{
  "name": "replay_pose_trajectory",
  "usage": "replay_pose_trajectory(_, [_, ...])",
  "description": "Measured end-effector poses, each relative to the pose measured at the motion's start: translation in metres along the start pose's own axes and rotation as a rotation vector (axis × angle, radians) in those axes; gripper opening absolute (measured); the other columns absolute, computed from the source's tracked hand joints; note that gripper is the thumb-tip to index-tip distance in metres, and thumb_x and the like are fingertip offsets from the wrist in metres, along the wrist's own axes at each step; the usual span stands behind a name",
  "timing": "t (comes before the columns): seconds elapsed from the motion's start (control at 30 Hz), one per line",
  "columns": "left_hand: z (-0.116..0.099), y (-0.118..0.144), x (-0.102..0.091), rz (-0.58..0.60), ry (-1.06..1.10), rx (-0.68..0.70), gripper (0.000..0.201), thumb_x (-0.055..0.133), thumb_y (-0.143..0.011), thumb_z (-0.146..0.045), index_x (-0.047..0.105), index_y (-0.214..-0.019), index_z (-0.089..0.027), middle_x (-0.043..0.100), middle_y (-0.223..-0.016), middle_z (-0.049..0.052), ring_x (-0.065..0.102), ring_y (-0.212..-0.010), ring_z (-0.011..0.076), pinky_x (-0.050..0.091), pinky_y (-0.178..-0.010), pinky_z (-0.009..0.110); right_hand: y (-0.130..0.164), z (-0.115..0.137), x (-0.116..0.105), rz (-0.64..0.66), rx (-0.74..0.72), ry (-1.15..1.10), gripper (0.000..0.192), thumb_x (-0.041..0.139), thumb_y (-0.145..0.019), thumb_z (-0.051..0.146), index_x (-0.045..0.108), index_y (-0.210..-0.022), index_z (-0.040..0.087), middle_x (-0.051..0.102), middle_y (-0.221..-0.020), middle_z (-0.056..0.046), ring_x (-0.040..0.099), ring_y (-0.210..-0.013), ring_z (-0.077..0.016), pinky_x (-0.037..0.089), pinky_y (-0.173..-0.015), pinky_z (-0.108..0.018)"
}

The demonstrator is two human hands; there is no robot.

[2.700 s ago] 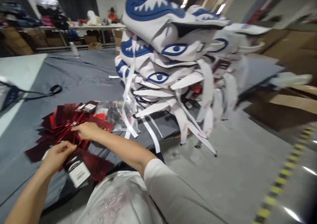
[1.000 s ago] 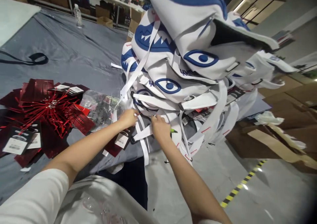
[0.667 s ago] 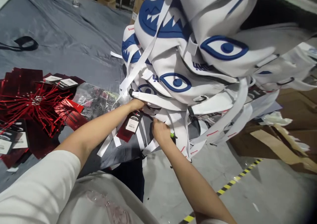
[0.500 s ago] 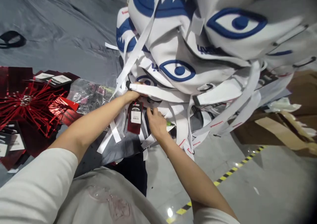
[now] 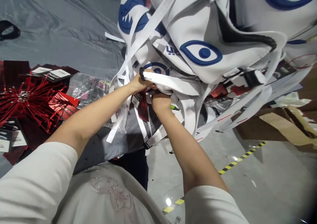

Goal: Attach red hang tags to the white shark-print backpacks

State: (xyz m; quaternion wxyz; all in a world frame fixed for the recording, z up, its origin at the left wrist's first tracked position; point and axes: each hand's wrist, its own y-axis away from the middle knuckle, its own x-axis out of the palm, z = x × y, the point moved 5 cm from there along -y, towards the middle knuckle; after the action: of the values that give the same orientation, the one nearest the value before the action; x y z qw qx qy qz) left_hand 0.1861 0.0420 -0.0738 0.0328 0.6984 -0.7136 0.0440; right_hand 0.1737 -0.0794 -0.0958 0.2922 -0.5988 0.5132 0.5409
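A: Which step does the person seem to be on?
B: Close work at a dark red tag (image 5: 143, 110), by the look of it. The tag hangs near mid-frame, below the white bags (image 5: 198, 22) that fill the upper right.
A: And the grip?
B: The left hand (image 5: 141, 81) is bent in behind a white strap (image 5: 177, 82); whether its fingers pinch anything is hidden. The right hand (image 5: 161, 102) is curled, its fingertips out of sight under the bag fabric. A green-tipped object (image 5: 174, 107) pokes out beside it, held or not being unclear.
A: What would the next move call for?
B: Probably both hands' fingertips meeting above the tag, with the strap kept out of their way.
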Motion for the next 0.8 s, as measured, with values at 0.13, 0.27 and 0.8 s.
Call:
replay_pose_trajectory(0.13, [0.000, 0.009, 0.001, 0.009, -0.375, 0.002, 0.009, 0.057, -0.087, -0.008, 0.063, -0.093, -0.011, 0.072, -0.093, 0.007, 0.070, -0.079, 0.0146, 0.055, -0.070, 0.023, 0.002, -0.011, 0.002, -0.089, -0.038, 0.009, 0.031, 0.050, -0.096, 0.021, 0.066, -0.120, 0.011, 0.073, -0.106, -0.022, 0.071, -0.096, -0.0309, 0.050, -0.076, -0.035])
replay_pose_trajectory(0.27, [0.014, 0.025, -0.002, 0.058, -0.939, -0.214, 0.018, 0.059, -0.078, -0.001, 0.071, -0.089, -0.009, 0.074, -0.102, 0.014, 0.070, -0.100, 0.0282, 0.055, -0.088, 0.037, 0.013, -0.025, 0.005, -0.184, -0.062, -0.011, 0.030, 0.051, -0.095, 0.025, 0.067, -0.118, 0.016, 0.075, -0.101, -0.016, 0.071, -0.091, -0.0288, 0.048, -0.074, -0.033])
replay_pose_trajectory(0.8, [0.036, -0.007, 0.031, 0.192, -1.117, -0.279, 0.033, 0.068, -0.072, -0.004, 0.074, -0.103, -0.009, 0.074, -0.099, 0.016, 0.069, -0.104, 0.0269, 0.053, -0.091, 0.031, 0.020, -0.040, 0.007, -0.134, 0.018, -0.151, 0.046, 0.047, -0.093, 0.018, 0.061, -0.138, 0.021, 0.073, -0.113, -0.014, 0.068, -0.102, -0.0269, 0.049, -0.086, -0.033])
